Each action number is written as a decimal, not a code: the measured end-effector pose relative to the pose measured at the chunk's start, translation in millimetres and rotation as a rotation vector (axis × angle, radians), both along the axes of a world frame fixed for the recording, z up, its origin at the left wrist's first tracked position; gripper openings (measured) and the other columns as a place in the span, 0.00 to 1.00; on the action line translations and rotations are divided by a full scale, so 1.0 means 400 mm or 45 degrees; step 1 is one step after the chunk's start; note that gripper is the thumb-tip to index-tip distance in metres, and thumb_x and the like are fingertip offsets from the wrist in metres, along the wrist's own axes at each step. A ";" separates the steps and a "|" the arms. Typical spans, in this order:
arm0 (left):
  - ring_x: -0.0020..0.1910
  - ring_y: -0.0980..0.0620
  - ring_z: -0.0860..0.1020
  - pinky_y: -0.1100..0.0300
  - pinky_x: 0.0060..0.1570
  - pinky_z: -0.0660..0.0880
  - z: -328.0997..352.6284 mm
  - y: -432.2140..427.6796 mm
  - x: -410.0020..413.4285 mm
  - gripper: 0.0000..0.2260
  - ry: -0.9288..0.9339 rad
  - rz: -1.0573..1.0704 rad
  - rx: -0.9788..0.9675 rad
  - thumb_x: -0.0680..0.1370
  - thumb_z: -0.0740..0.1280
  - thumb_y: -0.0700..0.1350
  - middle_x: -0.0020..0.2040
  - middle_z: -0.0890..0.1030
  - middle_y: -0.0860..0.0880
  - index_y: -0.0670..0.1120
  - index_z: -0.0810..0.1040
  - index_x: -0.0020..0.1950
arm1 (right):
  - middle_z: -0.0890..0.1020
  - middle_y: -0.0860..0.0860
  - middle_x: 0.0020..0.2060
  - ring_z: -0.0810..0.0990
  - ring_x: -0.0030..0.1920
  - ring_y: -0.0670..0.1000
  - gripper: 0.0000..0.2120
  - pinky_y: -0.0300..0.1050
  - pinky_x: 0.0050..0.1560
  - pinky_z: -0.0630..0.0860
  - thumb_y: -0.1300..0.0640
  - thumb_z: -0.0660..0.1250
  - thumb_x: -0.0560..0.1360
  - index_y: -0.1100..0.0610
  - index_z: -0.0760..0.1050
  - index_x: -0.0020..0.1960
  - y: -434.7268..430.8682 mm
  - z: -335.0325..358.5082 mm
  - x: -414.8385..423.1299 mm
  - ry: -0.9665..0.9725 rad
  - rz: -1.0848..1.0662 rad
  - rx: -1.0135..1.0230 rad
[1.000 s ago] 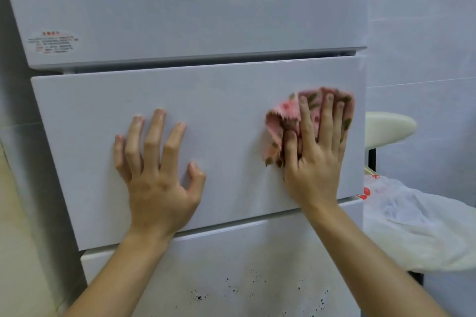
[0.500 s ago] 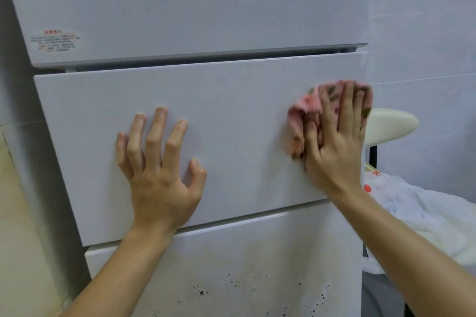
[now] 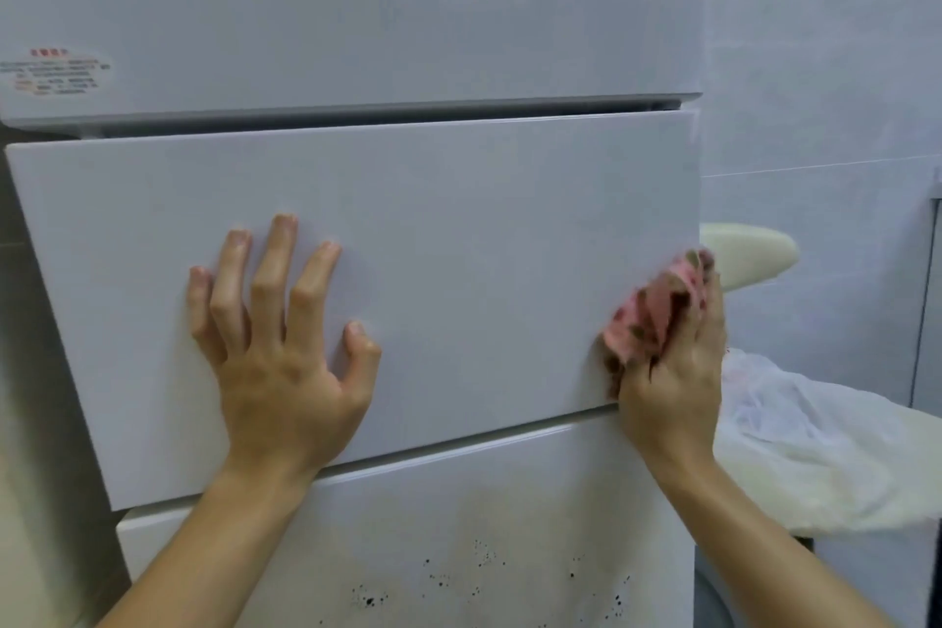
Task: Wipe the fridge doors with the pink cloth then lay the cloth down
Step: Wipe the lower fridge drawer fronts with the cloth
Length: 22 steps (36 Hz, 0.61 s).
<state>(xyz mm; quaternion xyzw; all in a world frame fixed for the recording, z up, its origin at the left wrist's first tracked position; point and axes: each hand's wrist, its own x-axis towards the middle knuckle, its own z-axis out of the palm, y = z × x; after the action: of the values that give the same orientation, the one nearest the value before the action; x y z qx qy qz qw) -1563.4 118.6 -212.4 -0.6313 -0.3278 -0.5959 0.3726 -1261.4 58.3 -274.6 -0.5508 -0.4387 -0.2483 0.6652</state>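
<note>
At the right edge of the middle fridge door (image 3: pixel 459 245), the right hand (image 3: pixel 673 372) presses the pink cloth (image 3: pixel 647 316) onto the panel. The cloth is bunched, and the fingers look bent over it with the thumb tucked at its lower edge, so this reads as grasping the cloth, though blur softens detail. The hand sits just above the seam with the bottom door (image 3: pixel 459 515), likely to catch the door's corner. The left hand (image 3: pixel 275 347) is released, holding nothing, with fingers splayed and tips on the same door, left of centre and well apart from the cloth. It is probably bracing the door so it doesn't shift under wiping pressure. The top door (image 3: pixel 357 15) carries a sticker (image 3: pixel 53 71) at its left. The bottom door shows dark specks (image 3: pixel 474 571) low down, so by the look of it that panel is not yet wiped. Judged stage is mid-wipe, with the cloth not yet laid down. Right of the fridge is a cream seat (image 3: pixel 749 255), with a white plastic bag (image 3: pixel 795 423) below it.
</note>
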 end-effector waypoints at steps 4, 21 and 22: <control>0.80 0.37 0.61 0.36 0.80 0.52 0.002 0.001 0.003 0.26 -0.014 -0.003 0.003 0.77 0.63 0.49 0.79 0.69 0.41 0.43 0.74 0.74 | 0.69 0.58 0.73 0.71 0.72 0.63 0.32 0.67 0.70 0.72 0.50 0.61 0.77 0.51 0.58 0.79 -0.006 -0.011 0.005 0.177 0.098 -0.019; 0.79 0.36 0.61 0.36 0.79 0.53 -0.004 0.004 0.005 0.26 -0.022 -0.004 0.022 0.76 0.64 0.48 0.78 0.69 0.41 0.43 0.74 0.74 | 0.78 0.56 0.61 0.79 0.58 0.63 0.32 0.53 0.50 0.74 0.40 0.54 0.78 0.48 0.63 0.80 0.019 0.146 0.021 0.272 0.012 0.041; 0.79 0.36 0.61 0.36 0.79 0.53 -0.003 0.004 0.005 0.26 -0.021 -0.005 0.022 0.76 0.64 0.48 0.78 0.69 0.41 0.43 0.74 0.74 | 0.80 0.54 0.60 0.79 0.59 0.61 0.30 0.51 0.49 0.74 0.39 0.54 0.76 0.47 0.68 0.76 0.006 0.098 0.011 0.310 0.040 0.029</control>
<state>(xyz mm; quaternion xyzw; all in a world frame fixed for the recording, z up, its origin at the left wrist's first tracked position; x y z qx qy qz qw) -1561.4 120.2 -213.7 -0.6238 -0.3245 -0.6046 0.3742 -1256.9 60.8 -235.3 -0.5623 -0.3604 -0.1741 0.7236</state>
